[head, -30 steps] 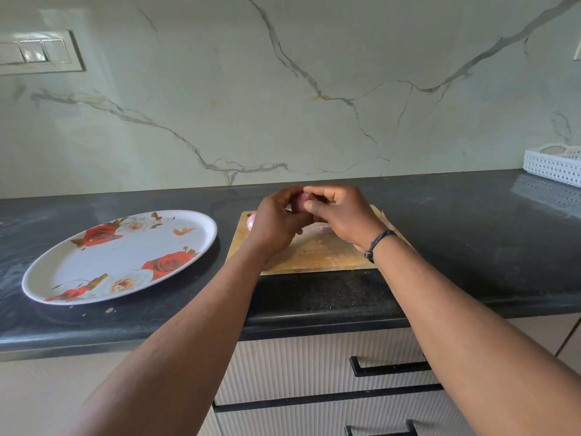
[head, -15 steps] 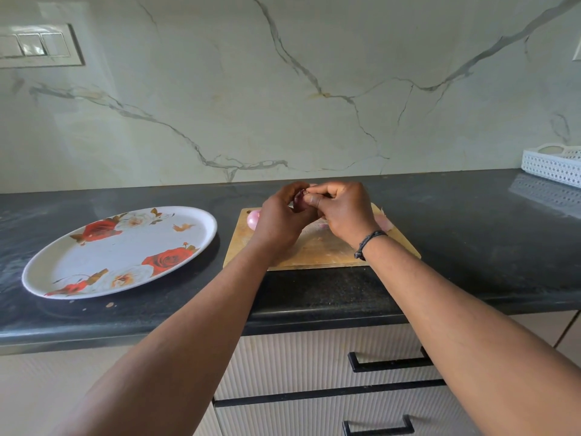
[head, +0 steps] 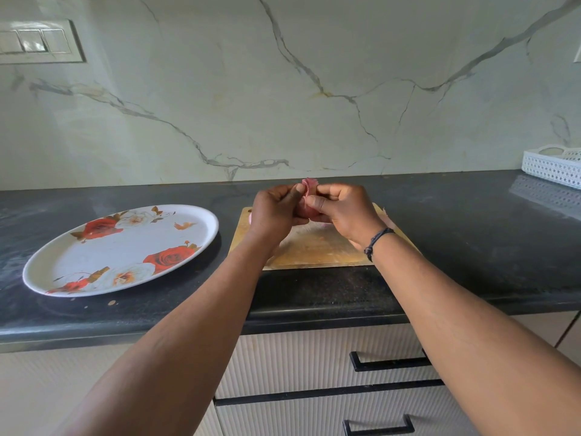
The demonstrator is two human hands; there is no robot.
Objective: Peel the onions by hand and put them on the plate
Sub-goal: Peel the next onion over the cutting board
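Both hands hold a small pink onion [head: 304,208] above the wooden cutting board [head: 314,247]. My left hand [head: 274,214] grips the onion from the left. My right hand [head: 341,210] pinches a strip of its pink skin [head: 309,185], which sticks up between my fingertips. Most of the onion is hidden by my fingers. A second pink onion [head: 250,218] peeks out at the board's left edge behind my left hand. The white oval plate [head: 63,262] with red roses lies to the left on the black counter, with nothing on it.
A white perforated basket [head: 553,165] stands at the far right of the counter [head: 471,221]. A few skin scraps [head: 111,303] lie near the plate's front rim. Drawers with black handles [head: 390,361] sit below the counter edge. A marble wall rises behind.
Both hands have lifted slightly with the onion. A strip of pink skin now stands up above my fingertips where the right hand pulls it.
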